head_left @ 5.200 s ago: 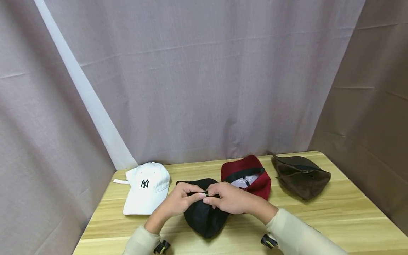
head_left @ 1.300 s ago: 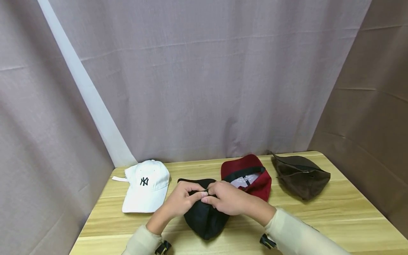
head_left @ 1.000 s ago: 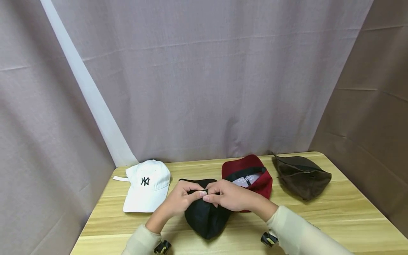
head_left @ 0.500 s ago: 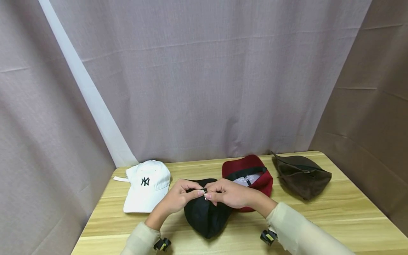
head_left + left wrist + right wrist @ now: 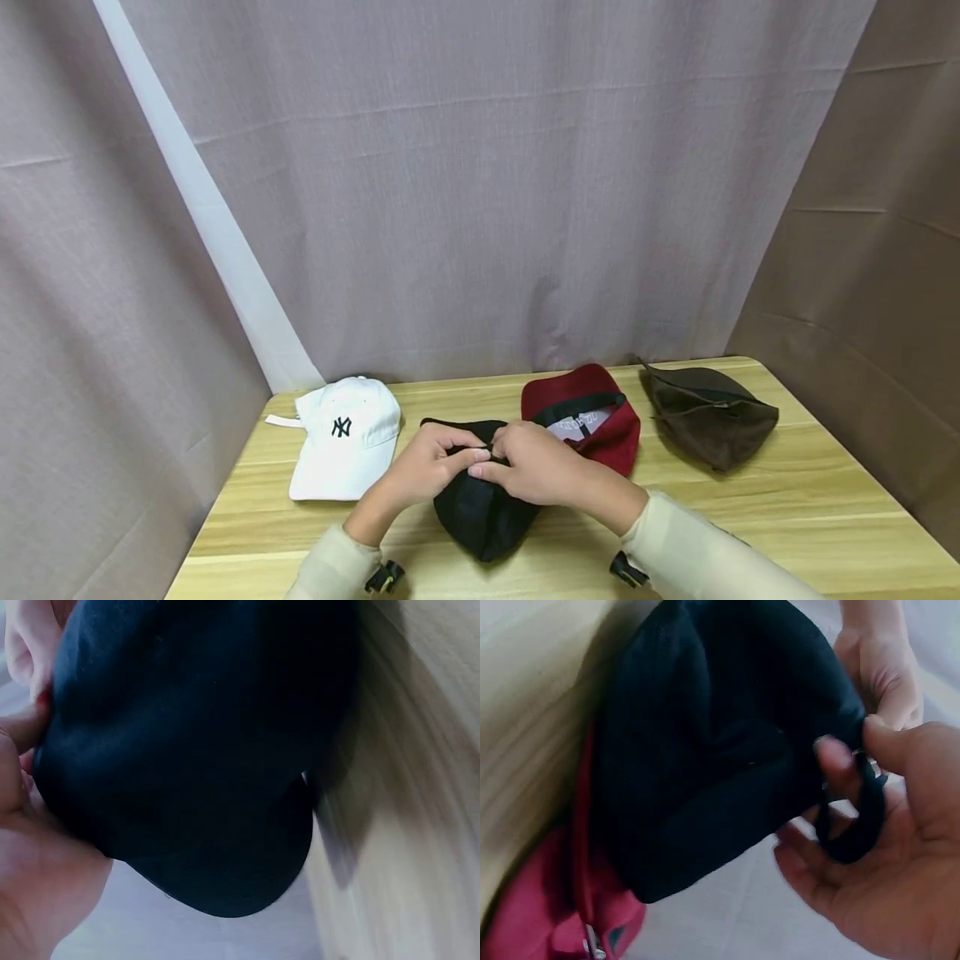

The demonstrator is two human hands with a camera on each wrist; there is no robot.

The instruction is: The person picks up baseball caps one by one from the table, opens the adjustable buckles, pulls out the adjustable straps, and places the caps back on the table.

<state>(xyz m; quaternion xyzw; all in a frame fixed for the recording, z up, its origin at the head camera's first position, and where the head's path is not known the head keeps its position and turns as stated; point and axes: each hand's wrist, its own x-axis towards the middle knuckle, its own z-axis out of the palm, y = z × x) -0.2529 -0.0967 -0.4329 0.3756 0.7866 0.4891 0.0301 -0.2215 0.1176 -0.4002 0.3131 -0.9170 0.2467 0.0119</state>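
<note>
A black baseball cap (image 5: 483, 508) stands at the middle of the table in the head view, its crown towards me. My left hand (image 5: 425, 468) pinches the cap's back edge between thumb and fingers. From the other side my right hand (image 5: 536, 467) pinches the strap at the same spot, the two thumbs close together. In the right wrist view the black strap (image 5: 859, 829) bends in a loop around the fingers of my right hand (image 5: 900, 847). The buckle is mostly covered by fingers. The left wrist view shows the side of the cap (image 5: 195, 750) and its brim.
A white cap (image 5: 345, 442) with a dark emblem lies at the left. Right behind the black cap is a dark red cap (image 5: 573, 387), its opening up. A dark brown cap (image 5: 712, 425) lies at the far right. Curtains rise behind the wooden table (image 5: 795, 508).
Both hands stay at the black cap's strap, with small finger shifts. Half a second ago a pale bit showed between the fingertips; now my right hand has moved slightly left and covers it.
</note>
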